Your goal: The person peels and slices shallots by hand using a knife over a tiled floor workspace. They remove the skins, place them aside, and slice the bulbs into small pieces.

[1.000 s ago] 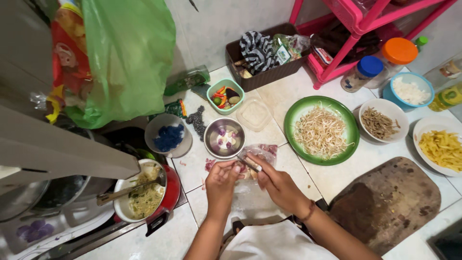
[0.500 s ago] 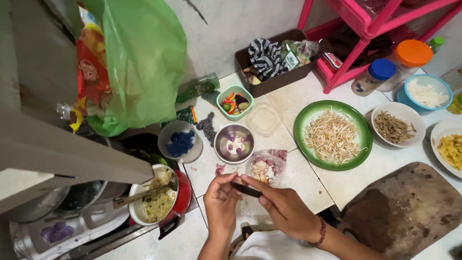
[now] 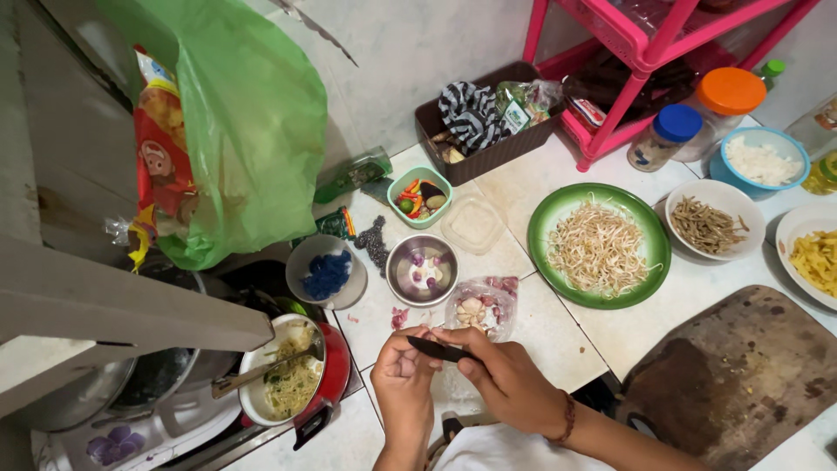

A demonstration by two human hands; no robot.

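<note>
Surface: white tiled counter (image 3: 558, 327), crowded with dishes, beside a stove.
Right hand (image 3: 506, 379): fingers closed around a small dark-bladed knife (image 3: 436, 351), blade pointing toward the other hand.
Left hand (image 3: 403, 377): fingertips pinched on a small item, probably a clove; too hidden to tell.
Position: item held above the counter edge, just in front of the clear plastic bag of garlic and shallots (image 3: 484, 305).
Nearby: small steel bowl of peeled pieces (image 3: 422, 269); red pot of noodles (image 3: 296, 379) just to the left.
Risk: blade edge faces the pinching fingers; a slip on smooth skin could cut them.
Risk: a dropped piece could fall off the edge.
</note>
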